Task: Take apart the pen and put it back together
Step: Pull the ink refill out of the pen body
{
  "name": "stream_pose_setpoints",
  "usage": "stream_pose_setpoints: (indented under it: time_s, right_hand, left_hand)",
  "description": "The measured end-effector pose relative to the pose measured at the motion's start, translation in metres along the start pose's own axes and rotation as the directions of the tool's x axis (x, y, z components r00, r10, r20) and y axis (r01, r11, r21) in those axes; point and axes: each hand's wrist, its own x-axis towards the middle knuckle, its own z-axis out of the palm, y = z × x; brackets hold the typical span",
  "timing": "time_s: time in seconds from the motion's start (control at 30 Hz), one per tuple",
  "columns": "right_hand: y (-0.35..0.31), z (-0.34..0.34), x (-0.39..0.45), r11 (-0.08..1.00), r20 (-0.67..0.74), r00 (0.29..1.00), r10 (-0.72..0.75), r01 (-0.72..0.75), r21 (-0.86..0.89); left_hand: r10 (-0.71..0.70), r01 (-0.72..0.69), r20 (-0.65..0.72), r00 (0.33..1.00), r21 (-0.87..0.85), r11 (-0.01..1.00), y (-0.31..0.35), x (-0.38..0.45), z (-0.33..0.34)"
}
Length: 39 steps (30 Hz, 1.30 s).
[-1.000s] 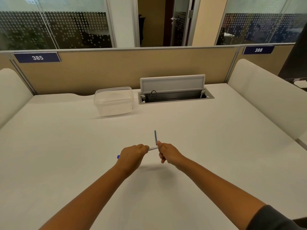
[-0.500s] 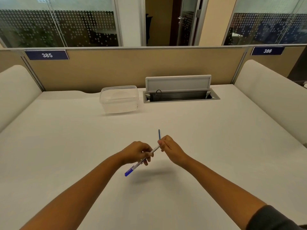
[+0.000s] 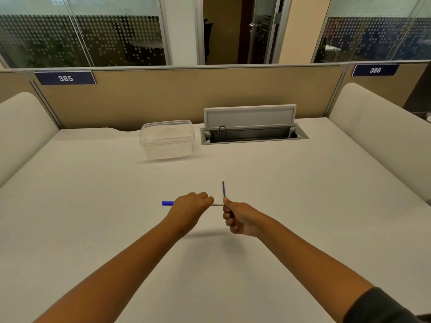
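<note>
Head view, the only one: left hand (image 3: 190,209) fisted around the pen barrel (image 3: 217,204), fingers curled tight on it, held roughly level above the table (image 3: 93,206); blue cap end (image 3: 168,203) sticks out past the left side of the fist, pale barrel end shows in the short gap between the hands. Right hand (image 3: 238,217) fingers curled, thumb and forefinger pinching the refill (image 3: 223,189), a thin blue rod standing near upright above the knuckles; its lower end is hidden in the grip. The right thumb tip sits at or just beside the open barrel end; actual touch can't be told. Judged step: either the refill has just come out or it's about to go back in, can't tell which from this; tip piece too small to make out. To do it well: keep the left fist steady as the fixed side, turn the refill down to line up with the barrel axis, since right now it's almost at right angles; feed it straight, no forcing, thin rod likely bends. Work low over the table so a dropped part doesn't roll off. Also there, well apart at the back: clear plastic container (image 3: 167,139), open cable tray (image 3: 254,134), divider with tags 385 (image 3: 65,78) and 386 (image 3: 375,70).
</note>
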Motion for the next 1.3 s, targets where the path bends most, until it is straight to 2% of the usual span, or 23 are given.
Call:
stream_pose_setpoints:
  time_s: [0.1, 0.37, 0.47, 0.53, 0.57, 0.6, 0.63, 0.7, 0.77, 0.83, 0.93, 1.07, 1.2, 1.27, 1.3]
  right_hand:
    - [-0.003, 0.003, 0.001, 0.998, -0.021, 0.998, -0.058, 0.059, 0.027]
    - [-0.002, 0.011, 0.006, 0.963, -0.105, 0.962, -0.253, 0.239, -0.124]
    - [0.001, 0.013, 0.007, 0.931, -0.123, 0.940, -0.317, 0.283, -0.232]
    - [0.005, 0.014, 0.007, 0.903, -0.109, 0.926, -0.362, 0.319, -0.287]
    - [0.007, 0.014, 0.007, 0.895, -0.092, 0.923, -0.372, 0.331, -0.298]
    - [0.008, 0.014, 0.006, 0.897, -0.069, 0.928, -0.365, 0.331, -0.292]
    - [0.009, 0.013, 0.005, 0.914, -0.040, 0.942, -0.332, 0.311, -0.261]
    - [0.008, 0.008, 0.003, 0.973, 0.064, 0.980, -0.189, 0.195, -0.125]
    - [0.005, -0.002, 0.000, 0.996, 0.231, 0.971, -0.060, 0.074, -0.056]
    - [0.003, -0.011, -0.002, 0.992, 0.369, 0.929, -0.004, 0.050, -0.114]
    - [0.000, -0.021, -0.003, 0.975, 0.487, 0.872, 0.047, 0.065, -0.211]
    - [-0.005, -0.023, -0.004, 0.955, 0.597, 0.797, 0.090, 0.101, -0.279]
    - [-0.004, -0.023, -0.005, 0.986, 0.732, 0.679, 0.060, 0.071, -0.148]
    - [-0.003, -0.017, -0.005, 0.999, 0.756, 0.654, -0.012, 0.036, -0.016]
    - [-0.003, -0.013, -0.005, 0.999, 0.743, 0.668, -0.048, 0.028, 0.040]
  left_hand:
    - [-0.054, 0.053, -0.012, 0.998, -0.073, 0.996, 0.001, 0.003, -0.001]
    - [-0.110, 0.107, 0.010, 0.994, -0.318, 0.942, -0.004, 0.005, -0.004]
    - [-0.135, 0.189, 0.144, 0.980, -0.495, 0.848, -0.008, 0.007, -0.008]
    - [-0.099, 0.251, 0.264, 0.959, -0.637, 0.729, -0.014, 0.006, -0.011]
    - [-0.070, 0.251, 0.290, 0.955, -0.653, 0.714, -0.017, 0.005, -0.013]
    - [-0.052, 0.222, 0.280, 0.959, -0.621, 0.752, -0.021, 0.005, -0.015]
    - [-0.040, 0.161, 0.232, 0.972, -0.534, 0.830, -0.023, 0.005, -0.016]
    - [0.011, 0.018, 0.094, 0.995, -0.298, 0.954, -0.026, 0.004, -0.019]
    - [0.091, -0.091, -0.010, 0.996, -0.156, 0.984, -0.027, 0.003, -0.020]
    - [0.203, -0.208, -0.073, 0.976, -0.060, 0.976, -0.028, 0.001, -0.023]
    - [0.399, -0.392, -0.158, 0.903, 0.076, 0.917, -0.031, -0.001, -0.028]
    - [0.514, -0.503, -0.106, 0.851, 0.113, 0.857, -0.031, 0.001, -0.035]
    - [0.581, -0.575, -0.142, 0.802, 0.083, 0.814, -0.028, 0.008, -0.044]
    - [0.612, -0.602, -0.261, 0.747, 0.127, 0.788, -0.030, 0.013, -0.047]
    - [0.585, -0.577, -0.329, 0.741, 0.133, 0.806, -0.031, 0.015, -0.046]
